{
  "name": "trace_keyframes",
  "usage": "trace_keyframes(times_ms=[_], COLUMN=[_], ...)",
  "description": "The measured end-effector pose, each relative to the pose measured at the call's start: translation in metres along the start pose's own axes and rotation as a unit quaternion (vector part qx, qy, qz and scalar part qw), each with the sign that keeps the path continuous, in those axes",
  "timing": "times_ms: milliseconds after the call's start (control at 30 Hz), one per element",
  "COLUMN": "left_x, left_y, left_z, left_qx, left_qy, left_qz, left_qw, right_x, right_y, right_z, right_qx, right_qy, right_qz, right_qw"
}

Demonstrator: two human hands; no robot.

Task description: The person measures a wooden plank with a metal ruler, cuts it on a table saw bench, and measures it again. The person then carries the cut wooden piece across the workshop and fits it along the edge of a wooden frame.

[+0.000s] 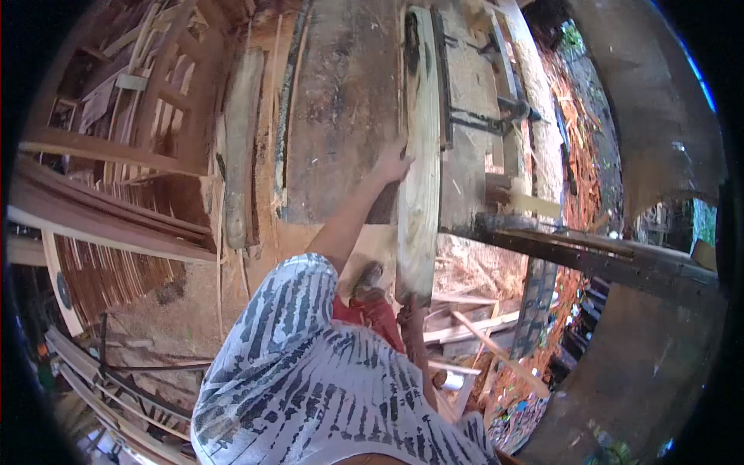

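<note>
The long pale wooden plank [423, 155] lies along the worn brown wooden bench [341, 101], near end overhanging, so level support seems wise: the right hand [413, 304] pinches that end, while the left hand [394, 166], whose grip I cannot tell, should steady the left edge.

the long plank [421, 186] lies on the work table [341, 101] and points away from the person. the left hand [395, 165] is at the plank's left edge, and the right hand [411, 304] is at its near end. a thin bar [445, 93] sits just right of the plank. another board [244, 139] is left of the table, with a pile of slats [116, 271] farther left. wood scraps [482, 333] lie right of the right hand.
</note>
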State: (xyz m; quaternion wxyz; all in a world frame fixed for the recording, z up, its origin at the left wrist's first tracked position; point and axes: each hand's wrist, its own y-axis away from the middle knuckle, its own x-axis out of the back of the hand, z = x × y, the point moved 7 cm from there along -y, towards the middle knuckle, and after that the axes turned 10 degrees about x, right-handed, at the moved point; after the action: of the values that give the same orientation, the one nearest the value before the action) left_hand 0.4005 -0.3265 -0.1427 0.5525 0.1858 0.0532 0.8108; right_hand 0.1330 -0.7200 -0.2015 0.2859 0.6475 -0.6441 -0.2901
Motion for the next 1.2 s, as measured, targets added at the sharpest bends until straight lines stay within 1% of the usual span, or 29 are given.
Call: trace_keyframes(times_ms=[33, 67, 100, 133, 167, 200, 300, 367, 400, 433, 467, 500, 533, 600, 667, 700, 767, 800, 833, 867, 900, 967, 1000, 1067, 1100, 1133, 1167, 1200], left_x=[-0.005, -0.009, -0.017, -0.021, -0.026, -0.035, -0.042, -0.049, -0.050, -0.050, -0.045, -0.045, -0.046, -0.044, -0.031, -0.027, -0.024, -0.023, -0.021, -0.018, -0.017, -0.014, -0.010, -0.003, -0.001, -0.001, 0.001, -0.002], left_y=[0.004, 0.021, 0.052, 0.078, 0.096, 0.114, 0.118, 0.109, 0.103, 0.097, 0.093, 0.086, 0.080, 0.073, 0.063, 0.059, 0.047, 0.042, 0.035, 0.029, 0.023, 0.012, 0.007, -0.002, -0.007, -0.019, -0.024, -0.027], left_z=[-0.003, -0.003, 0.000, 0.006, 0.003, -0.007, -0.021, -0.029, -0.030, -0.036, -0.031, -0.034, -0.039, -0.039, -0.024, -0.020, -0.022, -0.022, -0.020, -0.018, -0.021, -0.019, -0.016, -0.013, -0.010, -0.013, -0.013, -0.018], left_qx=[0.060, 0.059, -0.005, -0.072, -0.072, -0.038, -0.050, 0.028, 0.025, -0.037, -0.100, -0.101, -0.037, 0.028, -0.040, -0.039, -0.015, -0.013, -0.043, -0.073, -0.073, -0.073, -0.075, -0.003, -0.005, -0.045, -0.085, -0.087], left_qy=[-0.008, -0.010, -0.016, -0.024, -0.030, 0.039, 0.094, 0.105, 0.103, 0.034, -0.033, -0.034, 0.035, 0.103, 0.017, 0.017, 0.038, 0.038, 0.024, 0.011, 0.010, 0.017, 0.016, 0.030, 0.026, 0.015, 0.004, -0.004], left_qz=[-0.025, -0.019, 0.004, 0.024, 0.019, -0.027, -0.046, -0.115, -0.118, -0.061, -0.001, -0.002, -0.057, -0.110, -0.060, -0.056, -0.063, -0.060, -0.044, -0.028, -0.026, -0.041, -0.041, -0.075, -0.076, -0.050, -0.024, -0.023], left_qw=[0.998, 0.998, 1.000, 0.997, 0.997, 0.998, 0.993, 0.987, 0.987, 0.997, 0.994, 0.994, 0.997, 0.988, 0.997, 0.998, 0.997, 0.997, 0.998, 0.997, 0.997, 0.996, 0.996, 0.997, 0.997, 0.998, 0.996, 0.996], right_x=[-0.001, 0.010, 0.011, 0.007, 0.004, 0.010, 0.007, 0.011, 0.010, 0.011, -0.001, -0.011, -0.015, -0.027, -0.034, -0.037, -0.056, -0.059, -0.063, -0.066, -0.071, -0.069, -0.072, -0.077, -0.079, -0.085, -0.091, -0.094], right_y=[-0.001, -0.014, -0.011, -0.009, -0.007, -0.012, -0.011, -0.020, -0.024, -0.028, -0.024, -0.018, -0.015, -0.018, -0.033, -0.038, -0.034, -0.030, -0.029, -0.032, -0.034, -0.053, -0.067, -0.082, -0.091, -0.096, -0.095, -0.092], right_z=[-0.006, 0.003, 0.002, -0.004, -0.008, 0.001, -0.004, -0.005, -0.002, 0.006, -0.006, -0.017, -0.020, -0.030, -0.034, -0.043, -0.067, -0.069, -0.066, -0.071, -0.083, -0.084, -0.082, -0.081, -0.081, -0.082, -0.088, -0.091], right_qx=[0.013, 0.011, 0.008, 0.035, 0.062, 0.045, 0.037, 0.039, 0.029, 0.017, 0.018, 0.012, 0.005, 0.010, 0.017, 0.080, 0.142, 0.065, -0.011, -0.012, 0.023, 0.060, 0.088, 0.118, 0.118, 0.118, 0.120, 0.094], right_qy=[0.018, 0.051, 0.049, 0.058, 0.067, 0.074, 0.080, 0.100, 0.105, 0.110, 0.107, 0.086, 0.066, 0.057, 0.050, 0.128, 0.206, 0.114, 0.019, 0.021, 0.059, 0.094, 0.085, 0.073, 0.080, 0.086, 0.079, 0.054], right_qz=[0.010, 0.008, 0.007, 0.009, 0.012, 0.022, 0.015, 0.005, 0.018, 0.031, 0.032, 0.033, 0.035, 0.022, 0.001, -0.023, -0.052, -0.024, 0.004, 0.002, -0.016, -0.035, -0.056, -0.075, -0.052, -0.030, -0.033, -0.042], right_qw=[1.000, 0.999, 0.999, 0.998, 0.996, 0.996, 0.996, 0.994, 0.994, 0.993, 0.994, 0.996, 0.997, 0.998, 0.999, 0.988, 0.967, 0.991, 1.000, 1.000, 0.998, 0.993, 0.991, 0.987, 0.988, 0.989, 0.989, 0.993])
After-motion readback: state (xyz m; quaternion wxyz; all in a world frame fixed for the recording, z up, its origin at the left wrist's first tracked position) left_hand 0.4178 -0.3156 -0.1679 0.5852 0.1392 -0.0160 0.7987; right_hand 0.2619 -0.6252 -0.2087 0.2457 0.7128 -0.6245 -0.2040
